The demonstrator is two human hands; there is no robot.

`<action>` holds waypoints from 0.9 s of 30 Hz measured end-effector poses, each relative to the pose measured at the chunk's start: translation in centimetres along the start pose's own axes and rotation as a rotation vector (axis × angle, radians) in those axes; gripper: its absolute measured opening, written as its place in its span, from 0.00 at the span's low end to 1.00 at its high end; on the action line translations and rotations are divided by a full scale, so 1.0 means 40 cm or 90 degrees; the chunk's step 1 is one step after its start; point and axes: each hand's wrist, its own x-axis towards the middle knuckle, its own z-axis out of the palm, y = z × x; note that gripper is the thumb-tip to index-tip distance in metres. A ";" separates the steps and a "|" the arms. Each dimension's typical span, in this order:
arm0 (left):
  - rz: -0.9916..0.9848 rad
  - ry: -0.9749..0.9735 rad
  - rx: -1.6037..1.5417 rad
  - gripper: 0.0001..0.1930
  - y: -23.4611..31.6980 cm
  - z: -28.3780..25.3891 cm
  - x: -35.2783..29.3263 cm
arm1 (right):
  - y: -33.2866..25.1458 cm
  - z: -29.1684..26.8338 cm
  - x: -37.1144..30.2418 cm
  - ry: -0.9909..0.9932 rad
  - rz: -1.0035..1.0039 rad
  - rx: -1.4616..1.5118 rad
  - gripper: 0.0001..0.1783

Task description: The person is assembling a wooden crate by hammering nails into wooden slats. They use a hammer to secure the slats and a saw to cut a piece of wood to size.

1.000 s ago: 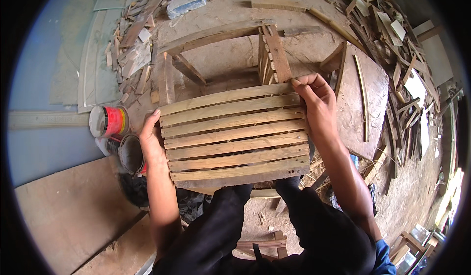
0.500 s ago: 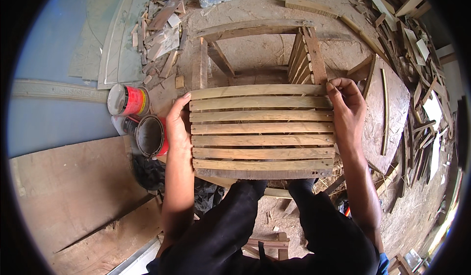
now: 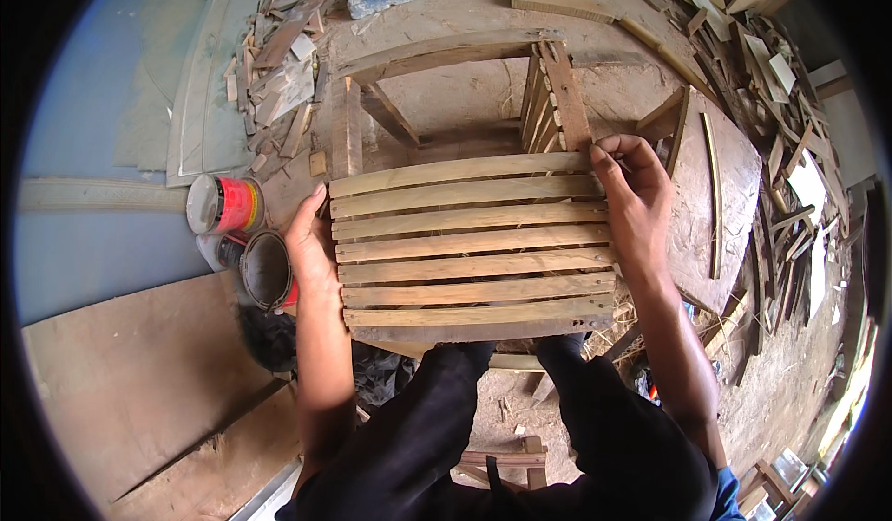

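The step in hand looks to be steadying the slatted panel [image 3: 474, 240], which I have at the centre of the picture, facing up between my forearms. My right hand [image 3: 632, 191] is pinched, thumb and fingers together on the panel's upper right corner. My left hand [image 3: 314, 242] lies along the left edge, thumb up by the top corner; its fingers are hidden, so I cannot tell how tightly it closes. The wooden frame [image 3: 455, 52] stands at upper centre, just beyond the panel; whether the two are joined I cannot tell. Any move from here would, I judge, call for both sides handled evenly, so nothing twists.
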 end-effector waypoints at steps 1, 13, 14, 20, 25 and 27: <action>0.001 -0.006 0.003 0.21 -0.002 -0.004 0.002 | 0.000 0.000 0.000 -0.002 -0.006 0.004 0.05; 0.543 0.160 0.140 0.10 0.003 -0.014 -0.030 | -0.002 -0.018 -0.012 0.110 -0.041 0.020 0.17; 0.601 0.155 0.213 0.10 0.020 0.012 -0.061 | -0.003 -0.031 -0.023 0.135 -0.033 0.014 0.18; 0.492 -0.388 0.163 0.11 0.004 0.323 -0.266 | -0.033 -0.149 -0.132 0.328 -0.066 0.071 0.11; 0.429 -0.743 0.391 0.07 -0.025 0.532 -0.543 | 0.025 -0.267 -0.410 0.370 -0.033 -0.029 0.13; 0.393 -0.905 0.506 0.04 -0.015 0.571 -0.663 | 0.111 -0.345 -0.544 0.378 -0.037 -0.084 0.15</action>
